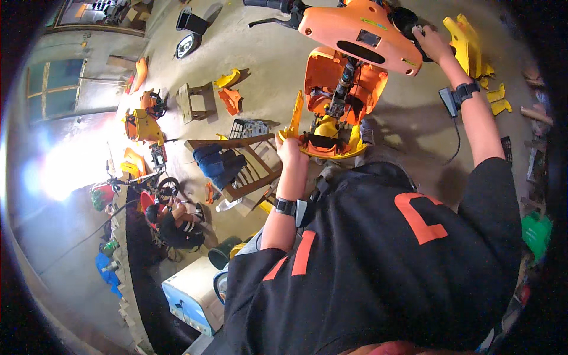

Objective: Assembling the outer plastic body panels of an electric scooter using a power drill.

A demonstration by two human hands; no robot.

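A scooter with an orange handlebar cover (pixel 340 26) and orange leg shields (pixel 319 77) stands in front of me, its inner frame exposed. My right hand (pixel 431 42) is closed round the dark handlebar grip (pixel 407 22) on the right side. Lower down, my left hand (pixel 288 151) holds the yellow plastic panel (pixel 294 118) at the left edge of the scooter's lower body; its fingers are partly hidden. Between the panel's two arms sits a rounded yellow part (pixel 327 126). A black brake lever (pixel 275 23) sticks out at the upper left.
A wooden chair (pixel 254 168) with dark blue cloth (pixel 218 164) stands left of me. Yellow panels (pixel 464 44) lie at the right. A wooden stool (pixel 194 102) and loose plastic parts are on the floor. Farther left, a person (pixel 174 222) crouches; a white-blue box (pixel 192 293) is nearby.
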